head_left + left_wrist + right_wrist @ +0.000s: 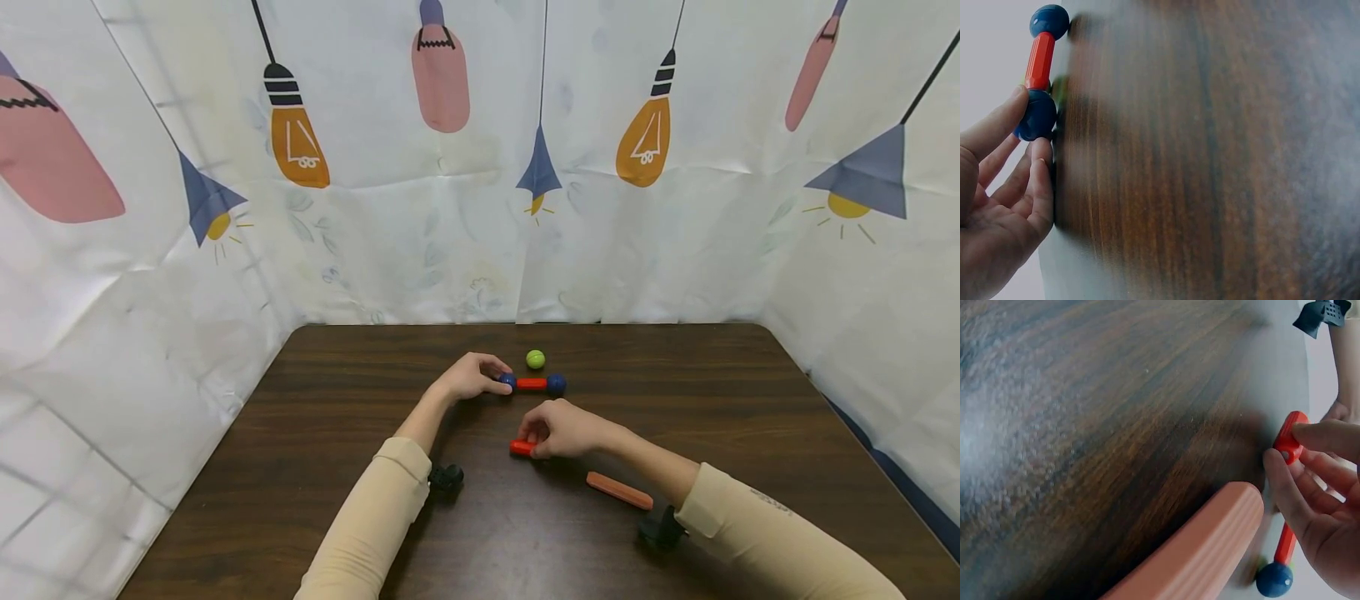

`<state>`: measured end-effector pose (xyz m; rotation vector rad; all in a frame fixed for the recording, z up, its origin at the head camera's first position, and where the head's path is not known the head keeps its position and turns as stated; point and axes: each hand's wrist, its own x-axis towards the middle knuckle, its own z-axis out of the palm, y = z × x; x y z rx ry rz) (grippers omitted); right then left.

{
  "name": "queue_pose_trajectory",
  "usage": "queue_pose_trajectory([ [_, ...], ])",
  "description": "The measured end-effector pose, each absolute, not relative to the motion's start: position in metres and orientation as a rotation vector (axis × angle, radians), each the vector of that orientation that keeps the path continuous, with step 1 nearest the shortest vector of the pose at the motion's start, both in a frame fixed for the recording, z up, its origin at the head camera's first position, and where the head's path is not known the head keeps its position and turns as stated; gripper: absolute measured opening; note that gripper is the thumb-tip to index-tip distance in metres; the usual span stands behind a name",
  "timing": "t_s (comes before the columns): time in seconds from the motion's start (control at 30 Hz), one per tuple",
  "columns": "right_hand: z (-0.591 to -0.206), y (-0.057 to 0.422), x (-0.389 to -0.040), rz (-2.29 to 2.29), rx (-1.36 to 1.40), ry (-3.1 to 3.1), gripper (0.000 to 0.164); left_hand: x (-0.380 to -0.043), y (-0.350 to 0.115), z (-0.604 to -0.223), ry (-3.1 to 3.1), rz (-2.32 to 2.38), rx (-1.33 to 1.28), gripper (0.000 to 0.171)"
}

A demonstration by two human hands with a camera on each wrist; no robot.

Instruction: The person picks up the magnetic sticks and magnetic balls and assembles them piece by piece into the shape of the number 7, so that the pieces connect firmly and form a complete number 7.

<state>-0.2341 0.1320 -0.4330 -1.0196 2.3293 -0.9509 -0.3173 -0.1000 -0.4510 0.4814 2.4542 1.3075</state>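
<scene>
With thumb and fingers my left hand [468, 377] grips a blue ball [1038, 115] at the near end of a short red ribbed rod [1039, 61]. Another blue ball [556, 384] sits on that rod's far end, so the three form a dumbbell shape lying on the table. Closer to me, my right hand [567, 428] pinches a second short red rod [1290, 436] between thumb and fingers. A small metal disc shows on this rod's end in the right wrist view. Part of the rod is hidden by the fingers in the head view.
A light green ball [535, 359] lies just beyond the dumbbell shape. A longer salmon-coloured ribbed rod [619, 490] lies near my right forearm. Dark wood tabletop [337, 492] spreads under everything, with a printed white curtain [480, 250] behind it.
</scene>
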Motion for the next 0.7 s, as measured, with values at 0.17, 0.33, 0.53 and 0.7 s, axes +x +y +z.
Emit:
queue_pose_trajectory([
  [0.17,-0.435,0.130,-0.233,-0.944,-1.028,2.363,0.017,-0.317,-0.100,-0.451,2.459,1.304,0.475,0.029],
  [0.33,-0.438,0.131,-0.235,-0.955,-1.038,2.391,0.018,-0.317,-0.100,-0.451,2.459,1.310,0.476,0.029],
  [0.53,-0.438,0.137,-0.235,-0.969,-1.031,2.410,0.025,-0.317,-0.100,-0.451,2.459,1.311,0.492,0.029],
  [0.7,-0.433,0.146,-0.233,-0.988,-1.006,2.399,0.025,-0.317,-0.100,-0.451,2.454,1.315,0.491,0.029],
])
